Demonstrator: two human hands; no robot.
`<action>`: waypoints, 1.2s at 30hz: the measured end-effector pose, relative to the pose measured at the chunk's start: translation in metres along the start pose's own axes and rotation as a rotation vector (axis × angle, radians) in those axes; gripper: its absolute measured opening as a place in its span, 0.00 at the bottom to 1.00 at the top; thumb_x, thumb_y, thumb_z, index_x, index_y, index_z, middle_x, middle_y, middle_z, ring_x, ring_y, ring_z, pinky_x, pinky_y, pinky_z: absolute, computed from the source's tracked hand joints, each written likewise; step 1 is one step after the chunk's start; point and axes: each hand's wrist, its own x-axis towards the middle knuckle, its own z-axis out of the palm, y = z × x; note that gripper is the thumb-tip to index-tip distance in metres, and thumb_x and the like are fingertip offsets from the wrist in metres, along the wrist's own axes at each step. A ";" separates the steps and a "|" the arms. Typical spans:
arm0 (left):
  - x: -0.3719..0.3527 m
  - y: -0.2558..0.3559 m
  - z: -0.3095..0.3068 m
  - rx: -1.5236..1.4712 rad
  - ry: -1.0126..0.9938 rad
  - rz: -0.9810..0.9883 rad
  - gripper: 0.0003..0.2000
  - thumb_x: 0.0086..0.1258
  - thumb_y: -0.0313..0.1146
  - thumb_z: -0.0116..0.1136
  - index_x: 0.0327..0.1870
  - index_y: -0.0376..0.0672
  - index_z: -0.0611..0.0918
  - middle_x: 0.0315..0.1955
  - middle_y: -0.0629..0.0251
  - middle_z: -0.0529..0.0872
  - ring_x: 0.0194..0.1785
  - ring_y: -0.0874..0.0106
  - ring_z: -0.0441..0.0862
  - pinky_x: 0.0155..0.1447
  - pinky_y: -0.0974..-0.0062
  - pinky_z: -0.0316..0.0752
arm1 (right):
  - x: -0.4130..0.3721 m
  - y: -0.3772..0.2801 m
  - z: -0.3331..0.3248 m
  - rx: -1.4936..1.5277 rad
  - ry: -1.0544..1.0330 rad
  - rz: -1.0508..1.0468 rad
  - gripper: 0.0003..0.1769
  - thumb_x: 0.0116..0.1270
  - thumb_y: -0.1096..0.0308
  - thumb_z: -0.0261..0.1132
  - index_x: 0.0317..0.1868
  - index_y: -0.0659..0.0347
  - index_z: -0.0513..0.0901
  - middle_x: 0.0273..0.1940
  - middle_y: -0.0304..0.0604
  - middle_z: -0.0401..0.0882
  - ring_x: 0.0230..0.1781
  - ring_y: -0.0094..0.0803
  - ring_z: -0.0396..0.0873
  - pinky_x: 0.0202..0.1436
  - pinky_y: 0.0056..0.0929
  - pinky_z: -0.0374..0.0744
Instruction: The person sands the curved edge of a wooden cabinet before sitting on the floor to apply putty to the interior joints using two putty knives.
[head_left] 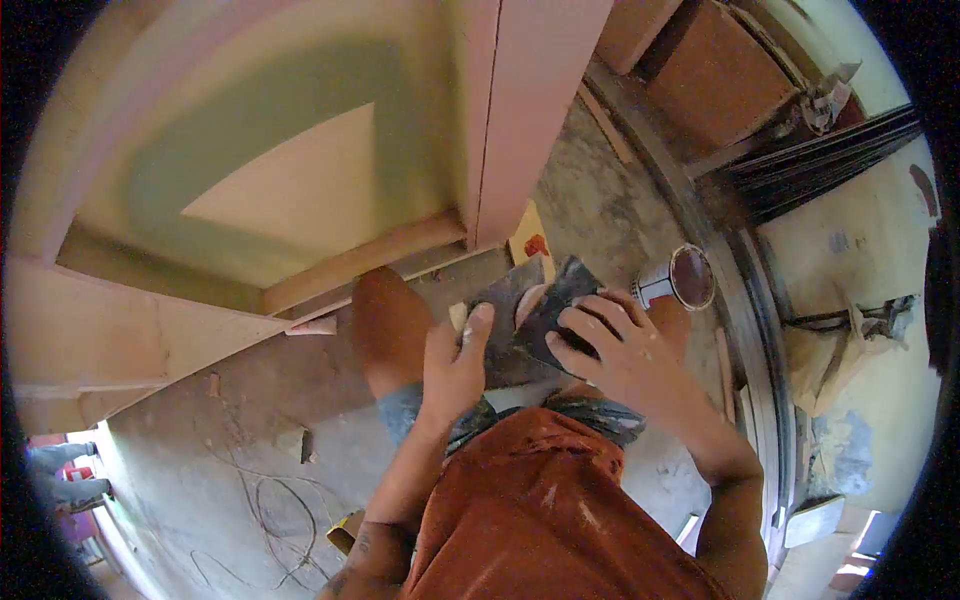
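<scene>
My left hand point(455, 365) is closed on a dark flat putty scraper point(507, 290), its thumb pressed on top; a pale block-like piece point(458, 317) shows beside the thumb. A second dark flat scraper point(545, 335) is gripped in my right hand point(620, 340), fingers spread over its face. The two scrapers meet edge to edge in front of my knees. Between them sits a strip of pinkish paste point(529, 304). Past my right hand stands an open paint can point(690, 278) with brownish contents, near my right knee.
A wooden cabinet frame point(520, 110) with a green-edged panel point(300, 130) rises ahead on the left. Cable point(265, 510) lies coiled on the concrete floor point(360, 460). To the right are a brown box point(725, 75) and dark rods point(820, 165). A yellow-and-red piece point(530, 240) lies by the frame's base.
</scene>
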 end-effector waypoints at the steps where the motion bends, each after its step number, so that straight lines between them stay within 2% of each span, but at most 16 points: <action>1: 0.004 -0.003 -0.004 0.113 -0.022 0.032 0.17 0.71 0.40 0.50 0.24 0.37 0.75 0.16 0.75 0.68 0.24 0.82 0.62 0.26 0.76 0.58 | -0.001 0.000 -0.001 -0.003 0.010 -0.006 0.15 0.50 0.65 0.60 0.41 0.49 0.78 0.45 0.35 0.73 0.51 0.34 0.71 0.54 0.39 0.71; 8: 0.003 0.011 -0.004 0.399 -0.108 0.066 0.18 0.70 0.41 0.49 0.24 0.35 0.74 0.14 0.70 0.68 0.23 0.80 0.62 0.26 0.74 0.57 | -0.003 -0.001 0.005 0.074 -0.003 0.037 0.17 0.51 0.66 0.59 0.45 0.50 0.77 0.47 0.37 0.72 0.52 0.36 0.70 0.55 0.43 0.71; 10: 0.003 0.010 -0.003 0.282 -0.079 0.018 0.18 0.70 0.41 0.49 0.25 0.35 0.74 0.14 0.70 0.68 0.23 0.80 0.62 0.26 0.75 0.58 | -0.002 0.003 0.007 0.077 -0.065 0.036 0.18 0.51 0.67 0.59 0.45 0.50 0.77 0.46 0.37 0.72 0.52 0.36 0.70 0.55 0.44 0.70; 12: 0.000 0.011 -0.007 0.179 -0.056 -0.061 0.17 0.70 0.41 0.49 0.26 0.36 0.74 0.14 0.70 0.68 0.24 0.81 0.62 0.26 0.76 0.59 | -0.008 -0.006 0.009 0.122 0.185 0.117 0.20 0.50 0.68 0.59 0.47 0.50 0.77 0.46 0.36 0.72 0.51 0.36 0.70 0.54 0.44 0.71; 15: 0.003 0.019 -0.014 0.344 -0.157 -0.051 0.17 0.71 0.43 0.48 0.29 0.36 0.76 0.17 0.72 0.72 0.26 0.81 0.65 0.29 0.77 0.62 | 0.001 -0.010 0.018 0.170 0.009 0.164 0.20 0.49 0.68 0.60 0.47 0.50 0.78 0.45 0.37 0.72 0.51 0.38 0.70 0.53 0.45 0.71; 18: 0.010 0.016 -0.017 0.212 -0.114 -0.141 0.16 0.70 0.43 0.48 0.35 0.37 0.78 0.25 0.70 0.78 0.30 0.80 0.71 0.35 0.78 0.67 | -0.011 -0.011 0.016 0.224 0.119 0.175 0.22 0.46 0.67 0.65 0.46 0.51 0.78 0.45 0.40 0.72 0.50 0.41 0.71 0.51 0.44 0.71; 20: 0.008 0.017 -0.007 -0.427 0.007 -0.504 0.14 0.70 0.41 0.49 0.41 0.37 0.77 0.34 0.67 0.81 0.35 0.76 0.76 0.41 0.76 0.71 | -0.010 -0.029 0.020 0.427 0.293 0.205 0.24 0.44 0.67 0.68 0.46 0.51 0.78 0.44 0.41 0.72 0.50 0.42 0.71 0.51 0.43 0.71; 23: 0.004 0.002 0.005 -0.836 -0.115 -0.670 0.15 0.69 0.40 0.49 0.46 0.36 0.75 0.37 0.62 0.81 0.38 0.72 0.79 0.44 0.74 0.74 | -0.003 -0.040 0.073 0.673 0.556 0.163 0.28 0.40 0.68 0.73 0.47 0.53 0.78 0.44 0.42 0.72 0.49 0.46 0.71 0.50 0.41 0.70; 25: 0.004 -0.009 0.007 -0.779 -0.077 -0.607 0.15 0.70 0.40 0.48 0.47 0.36 0.75 0.37 0.61 0.81 0.38 0.70 0.80 0.44 0.74 0.74 | 0.003 -0.042 0.105 0.745 0.657 0.565 0.27 0.47 0.72 0.69 0.51 0.54 0.76 0.44 0.45 0.72 0.48 0.48 0.72 0.51 0.41 0.70; 26: 0.004 -0.007 0.007 -0.759 -0.062 -0.595 0.15 0.70 0.40 0.48 0.46 0.36 0.75 0.38 0.61 0.81 0.38 0.70 0.80 0.44 0.73 0.74 | 0.003 -0.026 0.110 0.740 0.658 0.568 0.27 0.47 0.72 0.69 0.51 0.54 0.76 0.44 0.45 0.72 0.48 0.48 0.72 0.51 0.41 0.70; 28: -0.001 0.002 0.008 -0.605 -0.031 -0.591 0.16 0.70 0.43 0.49 0.45 0.37 0.75 0.34 0.66 0.79 0.35 0.75 0.77 0.38 0.77 0.72 | -0.003 0.017 0.115 0.279 -0.014 0.425 0.26 0.50 0.76 0.65 0.53 0.56 0.73 0.47 0.47 0.72 0.51 0.48 0.71 0.56 0.41 0.68; 29: -0.003 -0.005 0.007 -0.603 -0.024 -0.596 0.16 0.70 0.43 0.49 0.45 0.37 0.75 0.34 0.66 0.79 0.35 0.75 0.77 0.38 0.77 0.72 | -0.012 0.016 0.120 0.286 -0.019 0.425 0.26 0.50 0.76 0.65 0.53 0.56 0.73 0.47 0.47 0.72 0.51 0.48 0.71 0.56 0.41 0.68; 31: 0.002 -0.024 0.004 -0.468 0.097 -0.468 0.18 0.68 0.46 0.51 0.45 0.37 0.75 0.29 0.71 0.75 0.31 0.80 0.70 0.32 0.81 0.65 | -0.021 0.009 0.128 1.255 0.663 0.990 0.24 0.52 0.80 0.61 0.52 0.62 0.71 0.48 0.46 0.73 0.49 0.37 0.73 0.54 0.37 0.71; 32: 0.007 -0.023 0.002 -0.285 0.212 -0.464 0.19 0.67 0.48 0.53 0.44 0.38 0.75 0.26 0.74 0.71 0.29 0.82 0.64 0.30 0.83 0.59 | -0.015 0.003 0.109 1.262 0.653 0.971 0.24 0.52 0.80 0.61 0.52 0.62 0.71 0.48 0.46 0.73 0.49 0.37 0.73 0.54 0.37 0.71; 34: 0.012 -0.019 0.002 -0.265 0.302 -0.395 0.17 0.67 0.47 0.54 0.42 0.40 0.75 0.29 0.73 0.75 0.32 0.79 0.69 0.33 0.79 0.64 | -0.002 -0.018 0.054 1.671 1.125 1.268 0.23 0.54 0.80 0.60 0.53 0.64 0.71 0.48 0.46 0.74 0.48 0.36 0.75 0.50 0.35 0.75; 36: 0.013 -0.018 0.003 -0.231 0.362 -0.338 0.16 0.67 0.46 0.54 0.40 0.41 0.76 0.32 0.72 0.78 0.34 0.75 0.75 0.37 0.75 0.70 | -0.005 -0.041 0.053 1.742 1.046 1.279 0.23 0.55 0.78 0.60 0.54 0.65 0.70 0.47 0.47 0.75 0.46 0.35 0.76 0.48 0.34 0.77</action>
